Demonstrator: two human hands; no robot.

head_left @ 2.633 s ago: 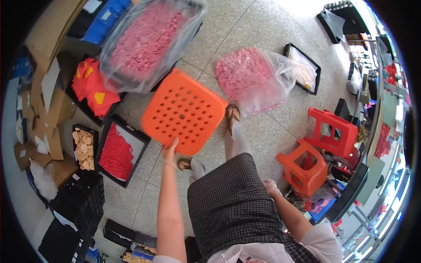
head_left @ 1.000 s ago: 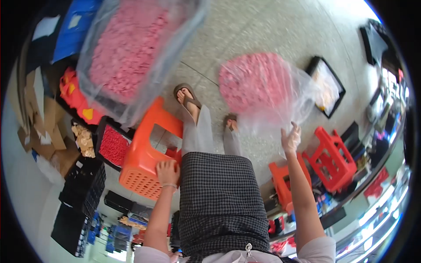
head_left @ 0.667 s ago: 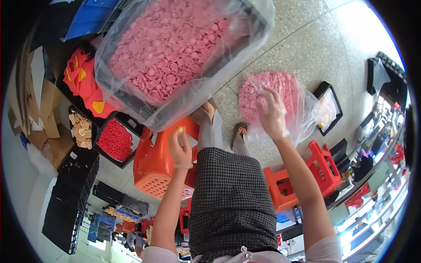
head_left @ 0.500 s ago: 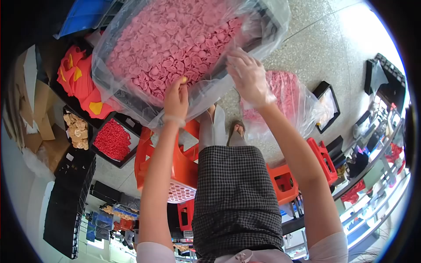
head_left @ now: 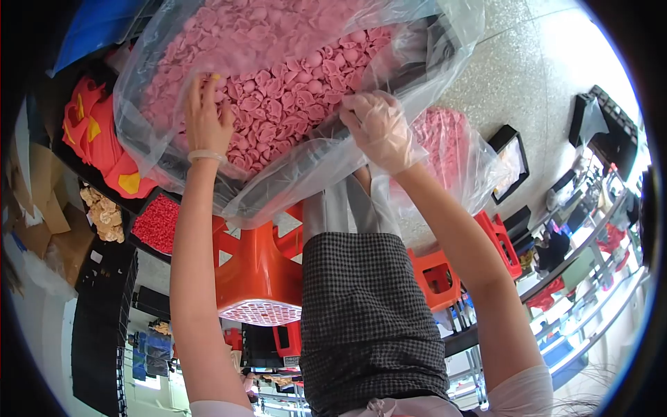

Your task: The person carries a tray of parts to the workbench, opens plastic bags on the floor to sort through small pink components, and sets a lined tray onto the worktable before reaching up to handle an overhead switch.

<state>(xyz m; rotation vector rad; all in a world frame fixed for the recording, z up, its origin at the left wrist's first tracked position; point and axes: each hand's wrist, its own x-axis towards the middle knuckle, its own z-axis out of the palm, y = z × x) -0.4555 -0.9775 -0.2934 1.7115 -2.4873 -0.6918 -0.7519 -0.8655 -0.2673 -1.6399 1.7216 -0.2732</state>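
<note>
Film (head_left: pixel 278 194), clear and creased, lines the dark tub (head_left: pixel 441 42) and partly veils the pink pieces (head_left: pixel 278 104) heaped inside. The tub lies in front of the person, its long axis slanting from lower left to upper right. The left hand (head_left: pixel 208 118) is over its left part, fingers stretched, thumb apart, clasping nothing visible. The gloved right hand (head_left: pixel 379 132) is nearer the long near edge, fingers curled; whether they pinch film cannot be told. The pieces look thin and cupped, petal-like, with rounder ones among them.
</note>
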